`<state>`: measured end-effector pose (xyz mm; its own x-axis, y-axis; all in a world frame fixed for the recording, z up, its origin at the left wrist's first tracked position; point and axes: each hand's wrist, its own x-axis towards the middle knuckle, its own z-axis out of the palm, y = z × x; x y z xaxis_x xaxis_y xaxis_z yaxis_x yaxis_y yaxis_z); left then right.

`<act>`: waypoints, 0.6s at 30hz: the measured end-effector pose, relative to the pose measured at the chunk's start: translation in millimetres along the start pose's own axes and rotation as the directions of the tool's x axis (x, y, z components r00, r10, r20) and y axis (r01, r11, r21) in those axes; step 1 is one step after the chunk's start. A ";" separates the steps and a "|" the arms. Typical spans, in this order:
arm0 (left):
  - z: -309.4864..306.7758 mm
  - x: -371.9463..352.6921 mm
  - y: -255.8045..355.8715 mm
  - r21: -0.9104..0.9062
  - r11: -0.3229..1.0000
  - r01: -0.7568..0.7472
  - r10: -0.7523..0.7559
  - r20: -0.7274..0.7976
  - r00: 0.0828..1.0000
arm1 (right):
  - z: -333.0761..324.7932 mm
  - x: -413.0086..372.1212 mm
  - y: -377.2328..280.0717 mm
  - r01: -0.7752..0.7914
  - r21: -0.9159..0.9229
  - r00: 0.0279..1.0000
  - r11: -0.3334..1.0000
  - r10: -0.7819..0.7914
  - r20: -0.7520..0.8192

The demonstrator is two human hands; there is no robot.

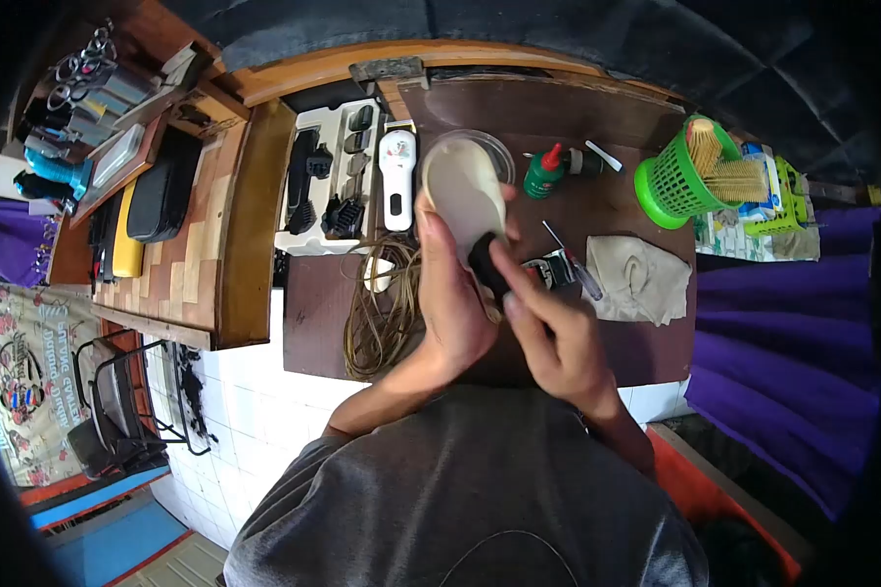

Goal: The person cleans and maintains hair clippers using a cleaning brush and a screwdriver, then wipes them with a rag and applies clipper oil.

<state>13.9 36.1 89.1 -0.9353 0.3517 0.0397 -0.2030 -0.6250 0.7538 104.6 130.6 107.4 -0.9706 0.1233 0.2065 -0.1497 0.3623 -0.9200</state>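
In front of my chest, my left hand (455, 308) is wrapped round a pale cream, oval object (463, 186) with a smooth, greyish face. I cannot make out exactly what kind it is. My right hand (556, 338) pinches a small black piece (486, 264) against its lower end. Behind the oval lies a round clear plastic container (502, 155), partly covered by it. A coiled brown cord (387, 323) rests on the table left of my left hand. Beyond my right hand are a small black-and-silver item (556, 266) and a folded beige cloth (638, 281).
A white tray (325, 235) with black hair clippers (308, 166) and guards stands at the left, beside a white handheld device (397, 176). Right of centre is a green bottle (544, 174) with a red cap. A green basket (677, 176) holding brushes stands at the table's right edge.
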 end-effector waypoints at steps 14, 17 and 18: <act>-18.8 29.6 5.1 -0.174 0.976 0.131 -0.155 -0.134 0.979 | 4.4 -2.2 25.8 0.062 -0.042 0.998 0.997 -0.060 0.028; -11.2 20.3 5.3 -0.051 0.987 0.151 -0.154 -0.063 0.986 | 3.1 -4.1 24.4 0.064 -0.084 0.998 0.994 -0.064 0.008; -7.7 13.9 -1.5 0.037 0.990 0.133 -0.132 -0.040 0.990 | 6.4 2.0 32.9 0.153 -0.114 0.982 0.982 -0.164 -0.092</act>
<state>-1.0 36.5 83.5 -0.9112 0.4028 -0.0862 -0.3149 -0.5464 0.7761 96.5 136.9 75.4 -0.9113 0.1469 0.3846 -0.2744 0.4797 -0.8334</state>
